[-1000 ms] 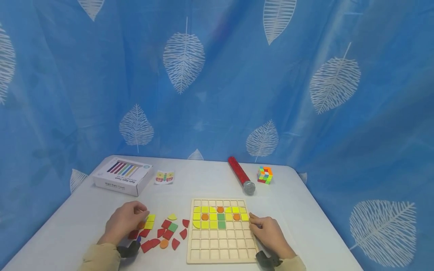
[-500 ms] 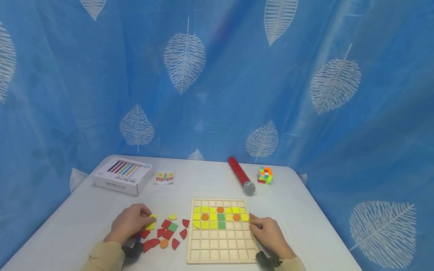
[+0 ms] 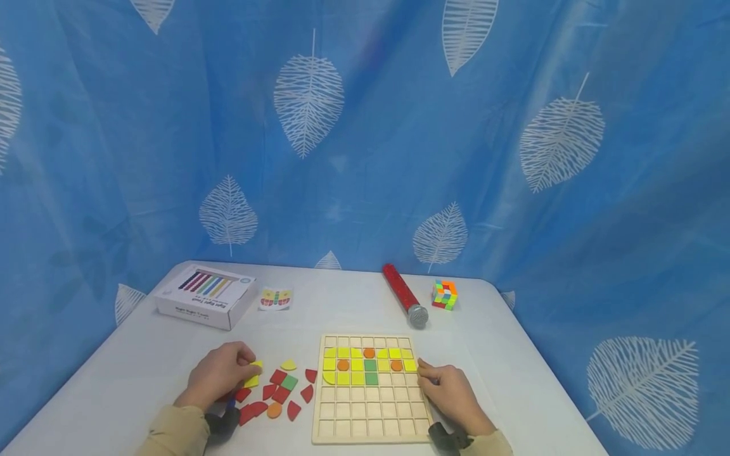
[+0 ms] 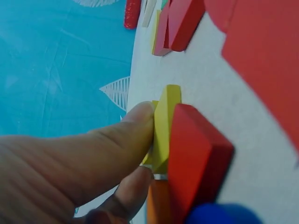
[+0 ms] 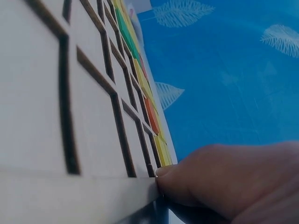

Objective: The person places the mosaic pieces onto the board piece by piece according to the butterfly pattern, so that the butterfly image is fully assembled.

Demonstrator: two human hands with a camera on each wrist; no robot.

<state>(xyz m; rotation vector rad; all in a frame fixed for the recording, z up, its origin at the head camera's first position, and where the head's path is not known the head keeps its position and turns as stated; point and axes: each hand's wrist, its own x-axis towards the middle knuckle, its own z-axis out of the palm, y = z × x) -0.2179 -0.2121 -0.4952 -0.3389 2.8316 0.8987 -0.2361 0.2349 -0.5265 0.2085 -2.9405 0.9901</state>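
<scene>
My left hand (image 3: 218, 373) is at the left side of the loose pieces, thumb and fingertips on a yellow square tile (image 3: 251, 382). In the left wrist view the thumb presses the near face of the yellow tile (image 4: 167, 128), with a finger below it and a red tile (image 4: 194, 158) right beside. Holding the right edge of the wooden grid board (image 3: 373, 411) is my right hand (image 3: 453, 394); its thumb lies at the rim in the right wrist view. Yellow, orange and green tiles (image 3: 371, 378) fill part of the board's upper rows.
Between left hand and board lie several loose pieces, among them red tiles (image 3: 281, 394), a green square (image 3: 289, 382) and an orange disc (image 3: 274, 410). Farther back are a white box (image 3: 205, 297), a pattern card (image 3: 275, 299), a red microphone (image 3: 403, 292) and a puzzle cube (image 3: 444, 295).
My left hand has shifted a little to the right, from beside the yellow tiles onto them, then stayed there. The right hand has kept its place at the board's edge.
</scene>
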